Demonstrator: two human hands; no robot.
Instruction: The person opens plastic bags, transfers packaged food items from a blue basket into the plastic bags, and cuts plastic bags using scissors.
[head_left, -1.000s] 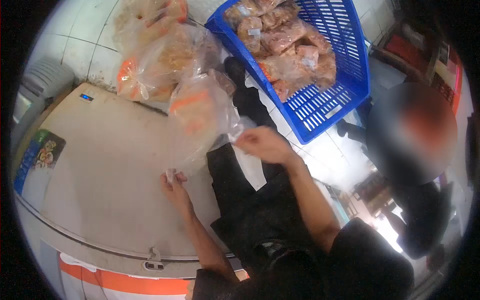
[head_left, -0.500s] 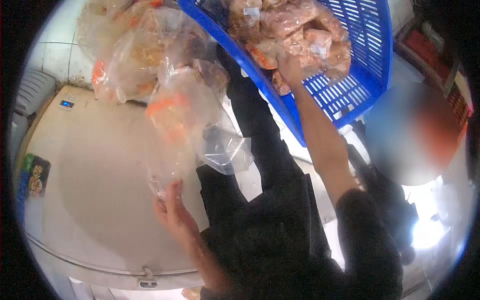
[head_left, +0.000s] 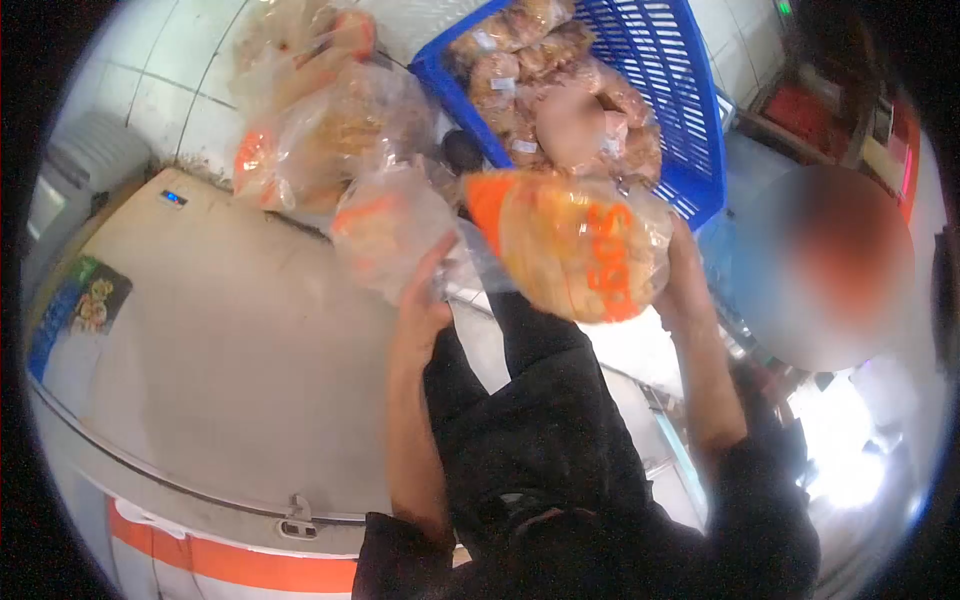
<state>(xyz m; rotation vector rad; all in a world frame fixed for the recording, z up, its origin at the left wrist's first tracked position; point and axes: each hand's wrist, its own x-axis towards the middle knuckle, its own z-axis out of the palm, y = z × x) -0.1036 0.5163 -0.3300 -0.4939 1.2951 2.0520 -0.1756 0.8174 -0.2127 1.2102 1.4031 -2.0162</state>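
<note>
A packed bag with orange print [head_left: 575, 245] is held up by my right hand [head_left: 680, 280], whose fingers are wrapped round its right side. The bag hangs in front of the blue basket's [head_left: 685, 120] lower part. My left hand [head_left: 428, 290] is at the lower right edge of a clear plastic bag [head_left: 385, 225] with orange marks, its fingers closed round the plastic. Several wrapped packs [head_left: 500, 80] with small white labels lie in the basket. More filled clear bags [head_left: 340, 125] stand to the left, beyond the clear bag.
A white chest lid [head_left: 230, 350] with a sticker [head_left: 95, 300] spreads along the left. A grey slatted object [head_left: 95, 155] stands at the upper left. On the right is a person [head_left: 825, 270], blurred, near a dark shelf [head_left: 800, 110].
My right hand has come back from inside the basket with the orange-printed bag. My left hand has moved up and right along the clear bag, which now sits higher and looks more bunched.
</note>
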